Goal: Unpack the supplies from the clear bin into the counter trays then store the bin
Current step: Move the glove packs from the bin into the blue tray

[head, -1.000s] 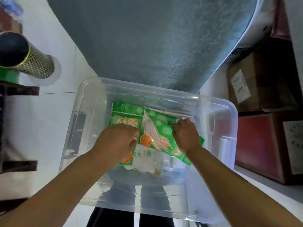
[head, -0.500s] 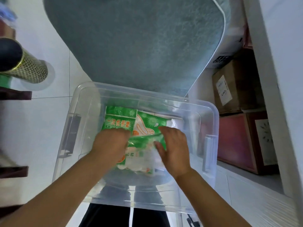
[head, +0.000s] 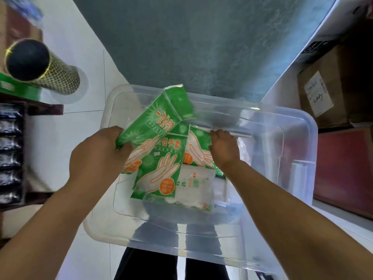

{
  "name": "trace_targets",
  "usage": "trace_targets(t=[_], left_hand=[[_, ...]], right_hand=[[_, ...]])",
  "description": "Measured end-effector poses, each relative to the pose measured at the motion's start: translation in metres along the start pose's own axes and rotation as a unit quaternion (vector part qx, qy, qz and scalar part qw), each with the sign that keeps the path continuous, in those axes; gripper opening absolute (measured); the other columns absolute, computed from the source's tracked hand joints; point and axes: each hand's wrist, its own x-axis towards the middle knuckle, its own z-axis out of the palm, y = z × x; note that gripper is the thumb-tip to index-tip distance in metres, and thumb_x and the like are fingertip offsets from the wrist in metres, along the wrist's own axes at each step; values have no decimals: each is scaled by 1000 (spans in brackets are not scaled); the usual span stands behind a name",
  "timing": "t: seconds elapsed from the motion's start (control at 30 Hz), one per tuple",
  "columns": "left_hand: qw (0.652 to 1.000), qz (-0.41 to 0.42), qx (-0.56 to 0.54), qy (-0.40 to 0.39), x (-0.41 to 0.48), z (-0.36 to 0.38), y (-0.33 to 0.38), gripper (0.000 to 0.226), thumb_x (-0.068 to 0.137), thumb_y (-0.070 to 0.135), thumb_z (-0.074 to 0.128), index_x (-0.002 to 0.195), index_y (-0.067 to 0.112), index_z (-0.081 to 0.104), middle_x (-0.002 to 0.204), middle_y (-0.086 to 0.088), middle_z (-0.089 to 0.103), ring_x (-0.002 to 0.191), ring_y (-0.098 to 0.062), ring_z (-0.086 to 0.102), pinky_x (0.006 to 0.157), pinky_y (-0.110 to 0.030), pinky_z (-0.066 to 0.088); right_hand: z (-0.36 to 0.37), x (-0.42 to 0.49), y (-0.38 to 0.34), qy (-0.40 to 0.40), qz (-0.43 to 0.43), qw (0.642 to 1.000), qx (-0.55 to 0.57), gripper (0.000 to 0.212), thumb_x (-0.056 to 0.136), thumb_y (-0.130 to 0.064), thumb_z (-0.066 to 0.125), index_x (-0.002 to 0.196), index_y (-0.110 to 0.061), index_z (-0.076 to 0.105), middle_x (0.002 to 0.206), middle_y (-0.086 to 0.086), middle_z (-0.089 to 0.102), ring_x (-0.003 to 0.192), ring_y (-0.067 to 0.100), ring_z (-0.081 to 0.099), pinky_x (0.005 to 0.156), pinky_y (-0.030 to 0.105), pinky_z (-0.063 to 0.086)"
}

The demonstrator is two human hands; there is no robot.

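Glove packs (head: pixel 161 138) inside clear bin (head: pixel 292 126) walls

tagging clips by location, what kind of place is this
Probably a storeroom or back area of a shop: cardboard boxes stacked at the right, a clear bin of packaged disposable gloves, white tiled floor.
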Motion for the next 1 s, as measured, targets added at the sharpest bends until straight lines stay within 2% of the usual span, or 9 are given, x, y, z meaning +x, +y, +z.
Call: trace_targets(t=[0.17,0.33,0.47,0.6,0.7,0.8,0.87,0.93,1.0], left_hand=[[999,-15,-38,9,-2,-3,-5,12,81,31,58,74,22,56,55,2,55,46,-19,52,48,-28,43],[995,-30,-95,14,-6,-24,-2,16,81,36,60,72,24,55,56,7,54,53,-11,50,49,-25,39],[991,-30,-127,31,-12,-58,0,19,81,36,58,67,26,51,57,7,55,56,-11,49,48,-23,29],[981,-27,-190,14,-20,-98,5,12,81,34,59,74,25,55,64,6,58,62,-13,52,54,-26,37],[968,0,-251,-6,-26,-131,11,7,81,31,61,78,28,56,68,7,60,67,-15,56,60,-28,41],[940,37,-338,-39,-35,-160,29,8,82,25,63,78,31,60,75,8,64,74,-17,61,66,-32,47],[911,50,-401,-84,-44,-172,46,12,82,20,64,78,31,62,81,3,68,79,-21,64,73,-35,50],[880,66,-448,-143,-53,-180,65,9,84,17,64,87,24,66,90,-8,71,88,-27,66,84,-42,51],[839,86,-499,-200,-63,-182,85,14,86,12,62,99,15,68,99,-13,72,97,-31,66,93,-46,49]], right_hand=[[-17,-13,-4,4,17,1000,-21,22,84,-18,56,103,-9,64,110,13,58,106,32,48,85,37,38],[-61,-44,-5,16,23,998,64,18,82,-12,59,98,-9,66,103,11,64,95,31,58,75,33,44],[-115,-72,-14,76,-3,991,107,15,78,-12,66,94,-11,69,97,10,70,92,32,61,80,35,45],[-182,-111,-36,151,-34,979,129,24,72,-7,75,95,-10,71,92,10,73,86,33,65,82,41,47],[-235,-146,-55,219,-110,966,86,26,64,-3,79,87,-12,72,83,5,73,78,30,67,81,37,43],[-279,-177,-76,299,-190,935,4,21,69,-4,76,86,-17,72,84,-1,71,83,24,66,91,37,37],[-300,-194,-91,356,-227,904,-69,16,77,-7,71,85,-20,71,86,-3,71,95,22,66,101,44,35],[-315,-208,-103,408,-244,872,-120,14,84,-10,64,87,-22,71,91,-4,72,106,23,64,106,49,32],[-326,-221,-108,443,-236,853,-142,14,87,-16,62,90,-25,73,98,-3,73,112,24,61,106,51,32]])
